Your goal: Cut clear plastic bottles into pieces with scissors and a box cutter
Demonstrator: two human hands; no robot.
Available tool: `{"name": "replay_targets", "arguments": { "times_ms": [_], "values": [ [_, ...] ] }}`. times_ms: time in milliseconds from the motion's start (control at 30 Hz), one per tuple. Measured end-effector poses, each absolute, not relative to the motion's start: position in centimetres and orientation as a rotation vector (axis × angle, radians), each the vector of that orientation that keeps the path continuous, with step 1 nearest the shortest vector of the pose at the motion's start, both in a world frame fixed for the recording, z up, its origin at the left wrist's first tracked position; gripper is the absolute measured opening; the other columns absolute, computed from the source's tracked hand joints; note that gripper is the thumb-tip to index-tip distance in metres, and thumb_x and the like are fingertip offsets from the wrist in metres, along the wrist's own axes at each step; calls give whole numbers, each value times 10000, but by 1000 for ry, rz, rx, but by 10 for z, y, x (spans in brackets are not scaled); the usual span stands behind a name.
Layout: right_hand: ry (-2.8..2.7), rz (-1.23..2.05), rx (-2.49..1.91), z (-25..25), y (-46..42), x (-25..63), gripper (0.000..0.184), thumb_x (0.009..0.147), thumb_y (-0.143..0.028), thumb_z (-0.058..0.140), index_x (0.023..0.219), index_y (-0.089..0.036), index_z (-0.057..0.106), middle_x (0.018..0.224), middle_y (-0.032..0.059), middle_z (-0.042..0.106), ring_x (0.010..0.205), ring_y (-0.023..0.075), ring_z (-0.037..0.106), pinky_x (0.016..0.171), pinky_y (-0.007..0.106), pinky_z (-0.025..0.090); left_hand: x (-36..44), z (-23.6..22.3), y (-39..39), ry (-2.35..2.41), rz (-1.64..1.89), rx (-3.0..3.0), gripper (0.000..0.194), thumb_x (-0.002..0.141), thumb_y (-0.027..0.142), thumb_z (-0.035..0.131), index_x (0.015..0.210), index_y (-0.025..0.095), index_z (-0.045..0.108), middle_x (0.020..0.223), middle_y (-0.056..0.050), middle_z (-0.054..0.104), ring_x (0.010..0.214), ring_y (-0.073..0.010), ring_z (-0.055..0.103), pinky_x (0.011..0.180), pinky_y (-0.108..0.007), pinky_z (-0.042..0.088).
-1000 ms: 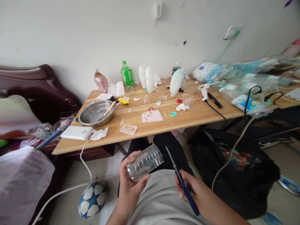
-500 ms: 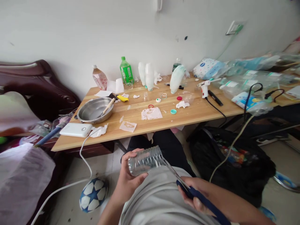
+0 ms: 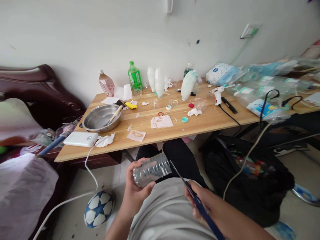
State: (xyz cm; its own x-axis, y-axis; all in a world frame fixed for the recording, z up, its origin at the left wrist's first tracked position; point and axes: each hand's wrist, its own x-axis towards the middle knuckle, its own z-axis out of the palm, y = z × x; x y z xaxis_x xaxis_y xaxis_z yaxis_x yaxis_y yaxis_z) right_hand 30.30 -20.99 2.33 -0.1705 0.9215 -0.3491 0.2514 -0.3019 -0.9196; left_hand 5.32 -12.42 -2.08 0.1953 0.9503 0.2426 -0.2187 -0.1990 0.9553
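My left hand (image 3: pixel 137 186) is wrapped round the base end of a clear, ribbed plastic bottle piece (image 3: pixel 152 169), which lies on its side above my lap. Its other end, on the right, appears cut off. In my right hand (image 3: pixel 197 200) is a pair of scissors (image 3: pixel 186 184) with dark blue handles. The blades point up and left, their tip close to the right rim of the bottle piece. The blades look closed or nearly so. My fingers partly hide the handles.
Ahead stands a wooden table (image 3: pixel 120 141) bearing a metal bowl (image 3: pixel 100 120), a white power bank (image 3: pixel 80 138), a glue gun (image 3: pixel 218 94), caps, paper scraps and several bottles. A black bag (image 3: pixel 245 180) sits on the floor at right, a ball (image 3: pixel 99 209) at left. A white cable hangs at left.
The scissors have come away from the bottle piece's rim and turned, their blades closer together. The bottle piece has shifted slightly left in my left hand.
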Motion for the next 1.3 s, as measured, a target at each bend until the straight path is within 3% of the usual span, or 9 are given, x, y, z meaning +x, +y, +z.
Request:
{"name": "replay_targets", "arguments": {
  "times_ms": [100, 200, 300, 533, 633, 767, 1100, 1300],
  "values": [
    [-1506, 1482, -1576, 28, -213, 299, 284, 807, -463, 707, 922, -223, 608, 879, 16, 656, 789, 172, 560, 788, 264, 498, 56, -20, -127, 805, 1295, 1357, 540, 783, 195, 809, 1182, 303, 462, 1332, -91, 539, 1173, -268, 676, 973, -401, 543],
    [-1489, 1469, -1595, 26, -212, 298, 228, 820, -412, 695, 892, -217, 602, 836, 2, 645, 753, 160, 544, 734, 241, 482, 57, -21, -128, 837, 1282, 1336, 533, 777, 202, 812, 1165, 298, 460, 1356, -99, 522, 1189, -287, 666, 957, -412, 551],
    [-1465, 1443, -1611, 18, -209, 295, 237, 824, -416, 694, 821, -208, 579, 771, -16, 602, 733, 153, 522, 690, 226, 455, 57, -24, -128, 851, 1272, 1317, 537, 765, 200, 819, 1156, 290, 461, 1363, -111, 526, 1184, -310, 669, 918, -421, 571],
    [-1421, 1476, -1613, 8, -206, 285, 274, 855, -406, 653, 744, -208, 499, 698, -41, 484, 693, 139, 464, 631, 218, 392, 65, -25, -133, 892, 1340, 1308, 554, 765, 265, 826, 1171, 291, 451, 1346, -111, 532, 1154, -291, 680, 1003, -470, 520],
    [-1383, 1445, -1609, 6, -207, 281, 282, 859, -418, 650, 744, -205, 506, 686, -42, 478, 686, 139, 465, 626, 219, 389, 69, -19, -137, 915, 1369, 1228, 539, 776, 314, 821, 1161, 290, 444, 1353, -113, 506, 1142, -291, 681, 904, -414, 577],
    [-1334, 1429, -1589, 1, -209, 276, 300, 869, -427, 649, 740, -193, 513, 674, -38, 461, 680, 137, 447, 631, 231, 390, 69, -17, -138, 863, 1320, 1279, 541, 784, 254, 812, 1163, 305, 429, 1374, -111, 470, 1171, -311, 664, 805, -384, 615],
    [-1282, 1393, -1615, -1, -210, 271, 325, 865, -442, 638, 701, -194, 506, 665, -20, 494, 678, 150, 488, 630, 246, 411, 79, -18, -145, 944, 1412, 1214, 533, 775, 306, 820, 1157, 288, 448, 1364, -112, 494, 1143, -285, 672, 891, -405, 579],
    [-1290, 1336, -1632, -17, -213, 270, 338, 870, -461, 617, 697, -194, 505, 657, -19, 488, 654, 146, 481, 612, 254, 401, 69, -27, -143, 883, 1385, 1316, 538, 780, 202, 806, 1175, 294, 452, 1382, -123, 504, 1185, -319, 663, 869, -422, 598]
  ]
}}
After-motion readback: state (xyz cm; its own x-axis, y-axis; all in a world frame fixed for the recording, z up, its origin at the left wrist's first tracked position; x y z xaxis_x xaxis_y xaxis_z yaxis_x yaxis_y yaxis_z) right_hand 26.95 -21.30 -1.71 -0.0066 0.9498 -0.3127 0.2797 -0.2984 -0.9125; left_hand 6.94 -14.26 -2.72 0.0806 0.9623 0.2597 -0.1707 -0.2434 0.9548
